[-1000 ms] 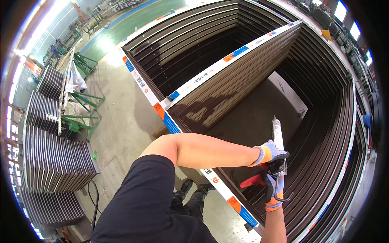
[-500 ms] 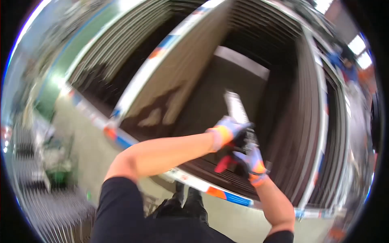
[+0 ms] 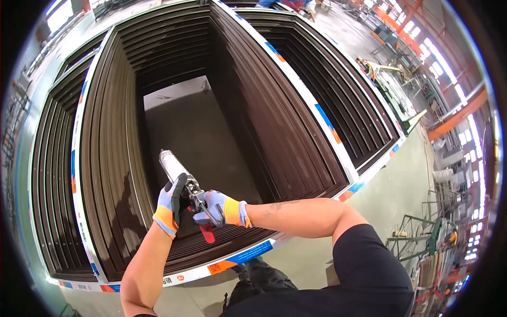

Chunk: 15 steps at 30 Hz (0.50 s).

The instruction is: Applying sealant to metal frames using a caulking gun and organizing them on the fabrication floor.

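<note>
A caulking gun (image 3: 194,192) with a white tube (image 3: 172,166) is held in front of me, its tip tilted up and to the left over the opening of a stack of dark frames (image 3: 108,174). My left hand (image 3: 170,201), in a light blue and black glove with an orange cuff, closes round the gun from its left side, behind the tube. At the rear, next to the metal rod, my right hand (image 3: 215,207) wears a matching glove and has its fingers curled on the gun. The red handle (image 3: 207,232) hangs below; part of it is hidden by the hands.
White strips with orange and blue patches (image 3: 248,252) edge the frame stacks. Another dark frame stack (image 3: 322,79) stands at the right. Green metal stands (image 3: 422,238) are on the floor to the right. At the top, part of a person (image 3: 296,5) shows beyond the stacks.
My view has swung, so the frame stacks, hands and caulking gun sit farther left and the blur has cleared. My right arm now reaches across from the right. Both hands stay on the gun.
</note>
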Each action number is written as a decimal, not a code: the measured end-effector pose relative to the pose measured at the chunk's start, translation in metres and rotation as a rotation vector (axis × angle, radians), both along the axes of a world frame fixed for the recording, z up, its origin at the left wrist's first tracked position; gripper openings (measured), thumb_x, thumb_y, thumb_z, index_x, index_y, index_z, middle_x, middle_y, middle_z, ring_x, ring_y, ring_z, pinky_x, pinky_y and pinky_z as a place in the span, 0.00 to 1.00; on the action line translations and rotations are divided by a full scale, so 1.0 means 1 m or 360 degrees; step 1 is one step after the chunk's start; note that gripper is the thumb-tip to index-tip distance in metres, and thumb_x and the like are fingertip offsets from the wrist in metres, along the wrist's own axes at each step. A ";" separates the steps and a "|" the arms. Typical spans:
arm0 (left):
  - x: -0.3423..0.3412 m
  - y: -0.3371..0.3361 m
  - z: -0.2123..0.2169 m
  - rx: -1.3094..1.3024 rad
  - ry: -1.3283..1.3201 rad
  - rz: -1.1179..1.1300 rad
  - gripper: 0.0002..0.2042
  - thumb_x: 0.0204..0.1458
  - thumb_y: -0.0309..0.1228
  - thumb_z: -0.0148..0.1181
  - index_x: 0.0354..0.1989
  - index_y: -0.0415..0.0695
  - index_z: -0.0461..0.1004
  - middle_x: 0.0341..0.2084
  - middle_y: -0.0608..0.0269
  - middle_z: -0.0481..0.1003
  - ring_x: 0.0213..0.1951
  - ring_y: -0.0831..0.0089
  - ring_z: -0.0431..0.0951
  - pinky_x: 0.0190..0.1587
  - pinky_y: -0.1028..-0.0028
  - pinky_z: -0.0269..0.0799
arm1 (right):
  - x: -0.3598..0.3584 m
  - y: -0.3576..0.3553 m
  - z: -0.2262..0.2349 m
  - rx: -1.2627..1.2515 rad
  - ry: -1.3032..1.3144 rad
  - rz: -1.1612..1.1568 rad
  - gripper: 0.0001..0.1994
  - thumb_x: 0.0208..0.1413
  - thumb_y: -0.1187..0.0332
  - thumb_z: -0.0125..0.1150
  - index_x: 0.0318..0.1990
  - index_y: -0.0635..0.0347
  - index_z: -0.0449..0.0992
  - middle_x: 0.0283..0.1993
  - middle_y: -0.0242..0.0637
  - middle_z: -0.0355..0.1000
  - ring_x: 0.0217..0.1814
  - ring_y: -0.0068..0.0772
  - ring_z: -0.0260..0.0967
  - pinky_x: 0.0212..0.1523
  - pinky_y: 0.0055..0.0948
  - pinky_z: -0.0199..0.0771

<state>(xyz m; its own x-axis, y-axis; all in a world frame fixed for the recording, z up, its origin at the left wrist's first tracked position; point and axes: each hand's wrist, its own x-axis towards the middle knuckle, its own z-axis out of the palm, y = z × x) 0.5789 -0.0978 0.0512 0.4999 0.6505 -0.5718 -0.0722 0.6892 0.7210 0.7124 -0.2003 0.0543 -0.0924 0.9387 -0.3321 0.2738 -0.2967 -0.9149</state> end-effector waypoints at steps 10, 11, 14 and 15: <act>-0.004 -0.001 0.009 0.0066 0.0137 -0.0020 0.18 0.53 0.43 0.65 0.43 0.42 0.74 0.30 0.64 0.76 0.30 0.72 0.77 0.33 0.71 0.76 | -0.004 0.002 -0.009 0.0026 -0.0044 0.0068 0.15 0.47 0.64 0.73 0.36 0.64 0.78 0.29 0.41 0.78 0.31 0.32 0.77 0.34 0.32 0.74; -0.004 -0.001 0.007 0.0083 0.0134 -0.0020 0.18 0.53 0.44 0.65 0.43 0.43 0.74 0.30 0.65 0.76 0.30 0.72 0.77 0.33 0.71 0.76 | -0.003 0.001 -0.008 0.0045 -0.0011 0.0054 0.15 0.47 0.64 0.73 0.37 0.64 0.78 0.29 0.41 0.78 0.31 0.33 0.77 0.34 0.32 0.74; -0.004 0.000 0.005 0.0083 0.0120 -0.0025 0.17 0.53 0.43 0.65 0.43 0.43 0.74 0.30 0.65 0.75 0.30 0.72 0.76 0.33 0.71 0.75 | -0.003 0.000 -0.004 0.0082 0.0058 0.0042 0.15 0.47 0.64 0.73 0.38 0.64 0.78 0.29 0.42 0.78 0.31 0.35 0.77 0.34 0.32 0.74; -0.004 0.001 0.005 0.0069 0.0104 -0.0032 0.17 0.53 0.43 0.65 0.42 0.44 0.74 0.29 0.65 0.75 0.29 0.72 0.76 0.33 0.71 0.75 | -0.002 0.000 -0.005 0.0085 0.0036 0.0049 0.15 0.47 0.65 0.73 0.39 0.64 0.78 0.29 0.43 0.78 0.32 0.36 0.77 0.34 0.33 0.74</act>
<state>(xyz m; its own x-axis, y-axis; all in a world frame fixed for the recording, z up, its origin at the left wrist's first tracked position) 0.5753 -0.0971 0.0560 0.4757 0.6654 -0.5753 -0.0104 0.6582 0.7528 0.7104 -0.2002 0.0494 -0.1282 0.9516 -0.2794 0.2612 -0.2394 -0.9351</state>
